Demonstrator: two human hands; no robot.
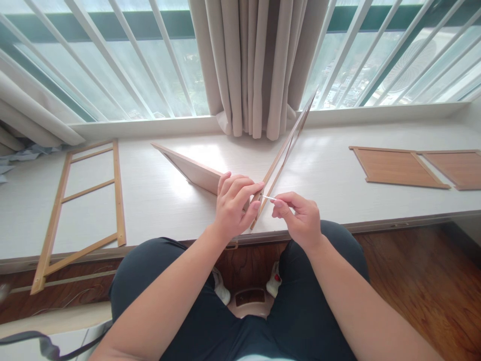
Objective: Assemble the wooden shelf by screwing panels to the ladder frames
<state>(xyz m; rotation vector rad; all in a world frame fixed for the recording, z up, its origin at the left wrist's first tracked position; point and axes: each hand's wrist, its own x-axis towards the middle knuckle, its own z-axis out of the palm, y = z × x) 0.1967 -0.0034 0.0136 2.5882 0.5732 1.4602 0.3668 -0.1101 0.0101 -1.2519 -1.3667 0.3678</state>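
Note:
My left hand grips the near end of a thin wooden panel that stands on edge on the white window ledge and runs away to the upper right. A second panel leans away to the left from the same corner, partly hidden behind my left hand. My right hand pinches a small white screw-like piece, its tip touching the panel edge beside my left fingers.
An open wooden frame with cross slats lies on the ledge at left, overhanging its front edge. Two flat brown panels lie at right. Curtains hang behind, against barred windows. My knees and wooden floor are below.

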